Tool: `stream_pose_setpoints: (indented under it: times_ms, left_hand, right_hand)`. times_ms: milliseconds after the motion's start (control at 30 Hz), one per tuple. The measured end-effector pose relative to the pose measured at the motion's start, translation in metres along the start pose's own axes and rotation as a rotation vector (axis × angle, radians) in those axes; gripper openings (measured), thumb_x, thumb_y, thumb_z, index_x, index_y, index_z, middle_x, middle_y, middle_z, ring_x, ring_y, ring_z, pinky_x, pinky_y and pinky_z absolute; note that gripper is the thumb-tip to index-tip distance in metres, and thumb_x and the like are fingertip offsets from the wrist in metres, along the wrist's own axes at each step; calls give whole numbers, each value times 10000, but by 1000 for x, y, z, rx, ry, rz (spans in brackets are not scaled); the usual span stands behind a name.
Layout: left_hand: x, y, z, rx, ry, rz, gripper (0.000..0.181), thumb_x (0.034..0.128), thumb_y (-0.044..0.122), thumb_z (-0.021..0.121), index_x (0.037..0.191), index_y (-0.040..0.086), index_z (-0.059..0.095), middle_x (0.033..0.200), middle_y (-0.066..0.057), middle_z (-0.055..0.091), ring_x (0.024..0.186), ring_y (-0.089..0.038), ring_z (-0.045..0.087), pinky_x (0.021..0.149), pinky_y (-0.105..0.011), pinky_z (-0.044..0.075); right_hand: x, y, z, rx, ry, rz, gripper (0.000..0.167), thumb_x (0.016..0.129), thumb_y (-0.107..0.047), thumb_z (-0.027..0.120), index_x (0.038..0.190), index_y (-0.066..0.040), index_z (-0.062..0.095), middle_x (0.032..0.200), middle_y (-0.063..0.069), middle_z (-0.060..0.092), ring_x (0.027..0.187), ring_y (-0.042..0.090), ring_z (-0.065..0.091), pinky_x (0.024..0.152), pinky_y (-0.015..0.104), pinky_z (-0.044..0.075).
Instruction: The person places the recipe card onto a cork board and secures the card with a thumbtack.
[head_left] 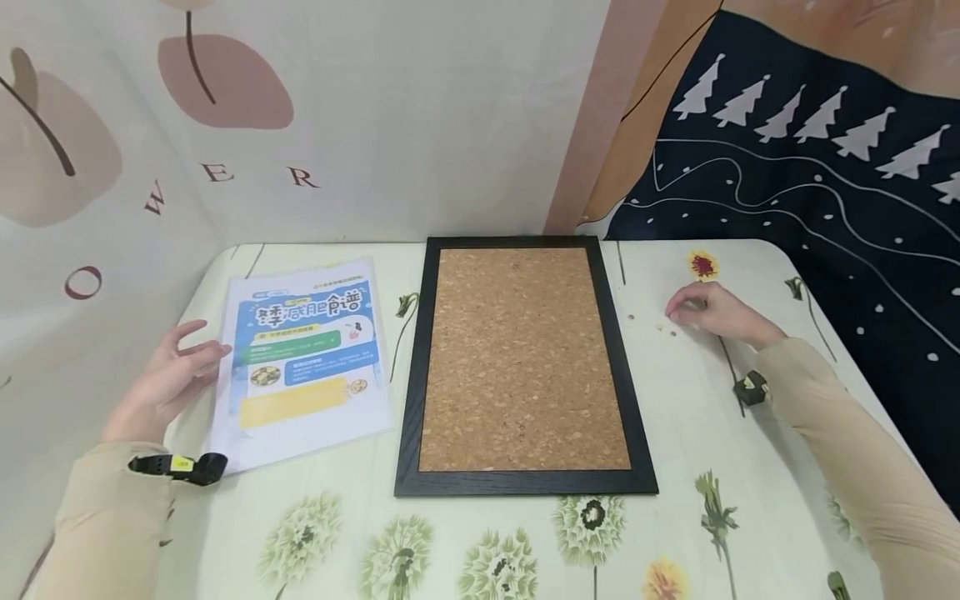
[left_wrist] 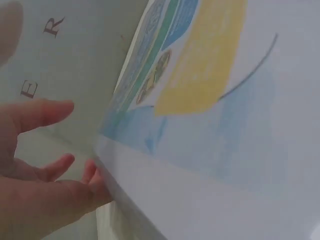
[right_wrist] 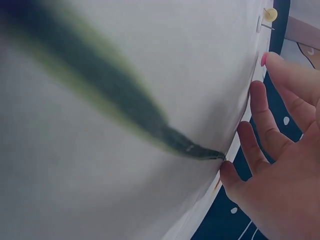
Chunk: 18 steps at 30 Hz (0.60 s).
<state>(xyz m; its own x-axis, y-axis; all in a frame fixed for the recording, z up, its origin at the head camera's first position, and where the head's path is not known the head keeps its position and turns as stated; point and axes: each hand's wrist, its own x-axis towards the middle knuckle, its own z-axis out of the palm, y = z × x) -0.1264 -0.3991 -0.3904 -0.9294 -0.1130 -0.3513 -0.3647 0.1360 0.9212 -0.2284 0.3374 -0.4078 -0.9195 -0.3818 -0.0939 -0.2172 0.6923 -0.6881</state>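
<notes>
A printed poster sheet [head_left: 300, 350] with blue, green and yellow blocks lies on the left of the table. My left hand [head_left: 176, 379] is at its left edge, fingers spread. In the left wrist view, fingertips [left_wrist: 90, 172] touch the sheet's edge without curling round it. On the right, my right hand [head_left: 712, 310] is low over the table, thumb and finger together. A pink push pin [right_wrist: 263, 59] shows at their tips in the right wrist view, mostly hidden. Beyond it is a yellow push pin [right_wrist: 270, 14]. The head view shows small pins [head_left: 672, 333] beside the fingertips.
A cork board [head_left: 525, 358] with a black frame [head_left: 525, 482] lies between the hands. The flower-patterned tablecloth [head_left: 442, 533] covers the table. Behind it hangs a pale printed curtain [head_left: 420, 125], with a dark tree-patterned cloth [head_left: 787, 183] at the right.
</notes>
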Motion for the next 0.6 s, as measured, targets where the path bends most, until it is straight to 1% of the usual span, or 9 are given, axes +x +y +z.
stream_pose_setpoints:
  times_ms: [67,167,233,333,400,467,500,567,600]
  left_hand:
    - [1,-2,0,-89,-5,16,737,924,76,649,1506,219,221,1210,-45,344,923,-21,492,753,-135,449]
    - [3,-2,2,-151,-22,14,510,913,47,658,1333,227,432,1157,18,363,899,-4,525,742,-150,460]
    - [4,-2,3,-176,-40,0,439,917,37,648,1269,236,480,1150,29,384,899,-6,552,746,-164,470]
    - [5,-1,4,-226,-62,-7,479,929,4,614,1330,223,473,1137,46,445,896,-21,593,754,-183,481]
    - [6,-1,5,-260,-59,11,521,926,-29,596,1369,210,465,1112,59,488,899,-27,601,758,-181,481]
    - [6,-2,6,-311,-44,41,522,919,-72,574,1354,206,500,1094,70,530,908,-30,603,760,-174,476]
    - [6,-2,6,-338,-40,62,513,915,-96,556,1331,203,526,1091,68,534,915,-34,599,762,-173,475]
    - [5,-1,6,-408,-47,113,502,906,-155,501,1259,193,582,1091,52,542,929,-47,594,764,-180,478]
    - [5,-1,6,-447,-61,139,509,904,-182,463,1225,187,601,1102,37,540,938,-60,594,766,-190,481]
  right_hand:
    - [-1,-1,0,4,6,30,112,930,-8,605,1003,62,652,1059,235,624,1124,370,459,1050,585,212]
    - [-3,-2,-1,-1,18,65,137,955,-38,580,1035,56,637,1102,241,606,1145,381,454,1051,580,222]
    - [-4,-2,-2,-7,28,70,152,968,-48,562,1055,59,627,1136,256,594,1144,388,457,1035,583,239]
    - [-7,-5,-6,2,46,73,174,978,-40,529,1086,72,607,1186,284,572,1171,411,446,1028,605,238]
    - [-8,-7,-8,11,57,71,184,987,-38,506,1105,84,579,1205,298,561,1193,435,436,1024,609,250]
    - [-10,-8,-11,27,77,79,172,994,-33,492,1104,83,556,1194,292,575,1198,426,453,1030,566,285]
    - [-11,-9,-12,29,81,77,166,999,-34,486,1101,85,542,1178,290,585,1184,417,474,1028,516,321]
    - [-13,-8,-14,29,93,79,136,1002,-28,480,1082,74,522,1133,271,615,1124,365,536,971,355,397]
    - [-14,-7,-15,33,100,77,123,1002,-30,485,1069,68,518,1103,261,629,1075,320,570,924,277,412]
